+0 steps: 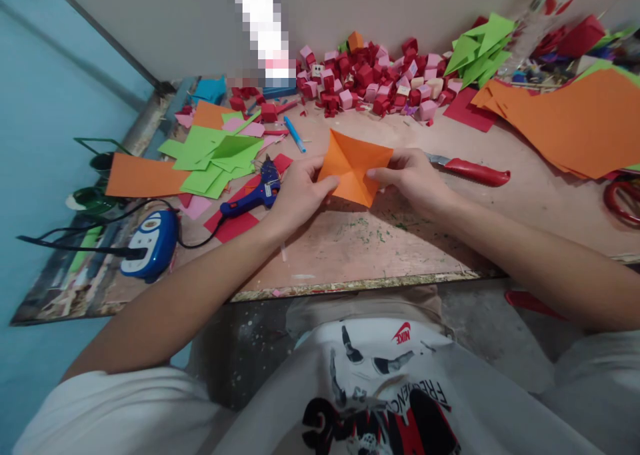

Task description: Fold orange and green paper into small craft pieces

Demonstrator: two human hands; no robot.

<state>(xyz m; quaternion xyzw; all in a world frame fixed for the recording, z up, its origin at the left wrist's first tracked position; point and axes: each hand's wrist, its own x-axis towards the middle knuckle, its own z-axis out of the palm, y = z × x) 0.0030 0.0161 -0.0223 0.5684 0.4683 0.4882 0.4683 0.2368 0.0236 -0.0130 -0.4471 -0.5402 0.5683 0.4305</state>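
Note:
Between my two hands, a creased square of orange paper (354,165) is held up above the table, its fold lines crossing near the middle. My left hand (306,187) pinches its left side, thumb on top. On the right side, my right hand (413,175) grips the sheet with the thumb over its face and the fingers behind. Just left of my left hand lies a blue glue gun (257,194) on red paper. A knife with a red handle (477,172) rests beyond my right hand, its blade partly hidden.
Small red and pink folded paper pieces (370,78) are heaped along the wall. Green sheets (210,158) lie at left, a stack of orange paper (570,125) at right. A blue power strip (150,245), blue pen (295,135) and red-handled scissors (623,202) are also on the table.

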